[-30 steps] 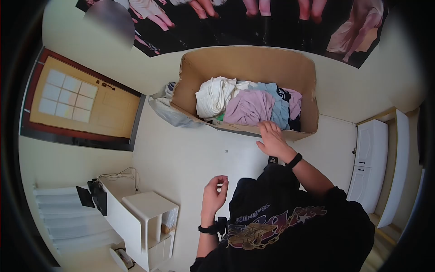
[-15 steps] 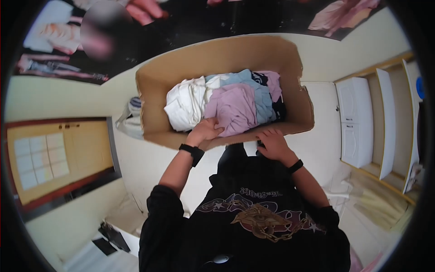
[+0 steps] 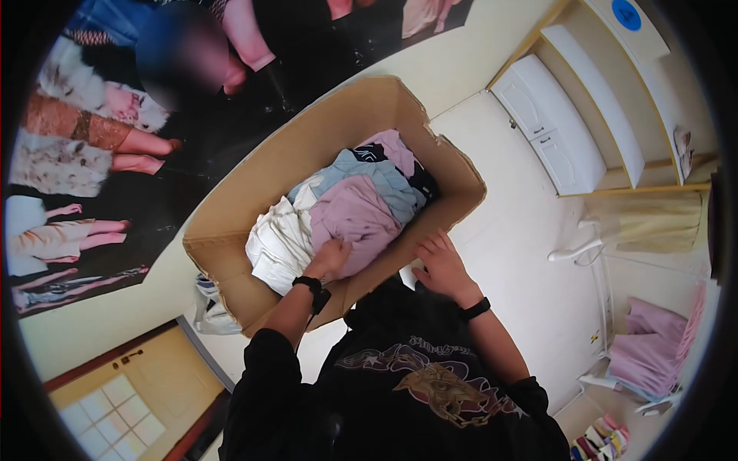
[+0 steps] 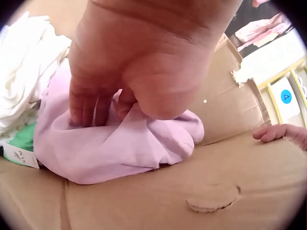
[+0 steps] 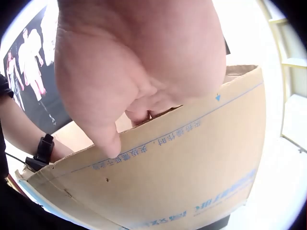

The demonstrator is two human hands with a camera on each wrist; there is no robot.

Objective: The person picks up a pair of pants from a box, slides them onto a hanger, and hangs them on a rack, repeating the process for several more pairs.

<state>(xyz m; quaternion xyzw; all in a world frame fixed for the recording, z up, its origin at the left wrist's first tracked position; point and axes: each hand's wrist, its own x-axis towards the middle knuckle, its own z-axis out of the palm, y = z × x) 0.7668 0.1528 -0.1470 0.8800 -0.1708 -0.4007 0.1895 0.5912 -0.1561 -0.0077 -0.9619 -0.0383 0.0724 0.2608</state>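
A large cardboard box (image 3: 261, 177) holds a heap of clothes. My left hand (image 3: 329, 260) reaches inside and grips a fold of a pink garment (image 3: 357, 211); in the left wrist view its fingers (image 4: 88, 108) press down into the cloth and bunch it. White cloth (image 3: 277, 242) lies beside it on the left, light blue cloth (image 3: 361, 180) behind. My right hand (image 3: 446, 269) holds the near rim of the box. In the right wrist view its thumb (image 5: 111, 143) lies on the outer wall while the other fingers go over the edge.
A plastic bag (image 3: 217, 311) stands against the box's left end. Shelves with a white cabinet (image 3: 547, 127) are at the right, and pink clothes (image 3: 649, 338) hang lower right. A large poster (image 3: 207, 115) covers the wall behind the box. A yellow door (image 3: 138, 392) is at lower left.
The left hand came from beside the body into the box and took hold of the pink garment. The right hand stayed at the near rim. The head view has turned and come closer.
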